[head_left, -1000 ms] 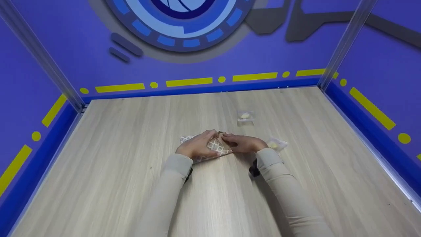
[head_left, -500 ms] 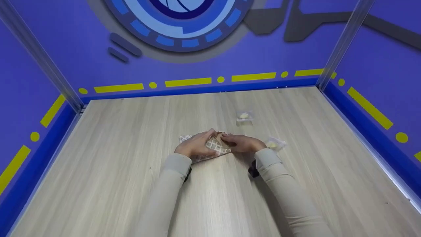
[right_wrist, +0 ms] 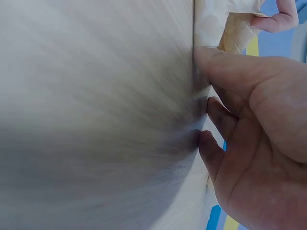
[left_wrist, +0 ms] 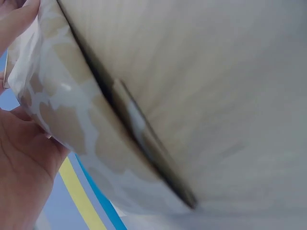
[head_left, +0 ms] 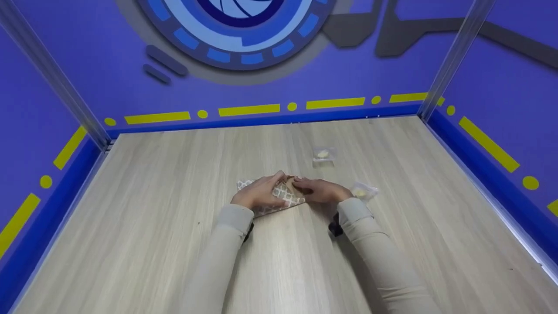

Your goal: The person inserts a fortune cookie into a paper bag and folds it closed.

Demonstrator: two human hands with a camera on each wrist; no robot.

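Observation:
A tan-and-white patterned paper packet with a plain brown inner side lies on the table between the hands. My left hand curls over its left part, thumb toward the near edge, and grips it. At its right end my right hand pinches the brown folded part. In the left wrist view the packet bulges, with a loose strip along its lower edge. The right wrist view shows the right thumb against the packet's edge; other fingertips are near the table. What the packet holds is hidden.
A small clear bag with pale yellowish contents lies beyond the hands. Another such bag lies just right of the right hand. The wooden table is bounded by blue-purple panels at the back and sides.

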